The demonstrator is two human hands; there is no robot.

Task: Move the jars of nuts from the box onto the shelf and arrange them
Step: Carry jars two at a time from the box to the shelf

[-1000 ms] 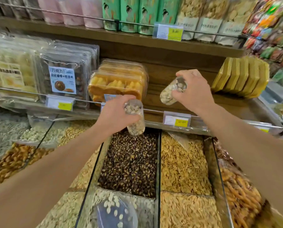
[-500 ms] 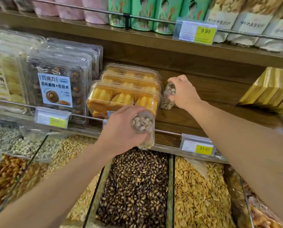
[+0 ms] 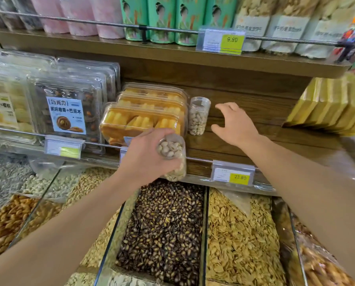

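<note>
A clear jar of pistachios (image 3: 198, 116) stands upright on the wooden shelf (image 3: 255, 112), right beside a stack of clear boxes of yellow cakes (image 3: 145, 114). My right hand (image 3: 233, 125) hovers just to its right, fingers spread, holding nothing. My left hand (image 3: 149, 156) grips a second jar of pistachios (image 3: 173, 157), tilted with its open-looking end toward me, in front of the shelf rail and above the seed bins. The box the jars come from is out of view.
A metal rail with price tags (image 3: 232, 176) runs along the shelf front. Yellow packets (image 3: 329, 104) lean at the shelf's right. Chocolate cookie boxes (image 3: 67, 112) fill the left. Open bins of seeds (image 3: 164, 228) lie below. An upper shelf holds green canisters (image 3: 178, 19).
My right hand set its jar upright on the shelf beside the cake boxes, let go and drew back to the right. My left hand with its jar stayed about where it was.
</note>
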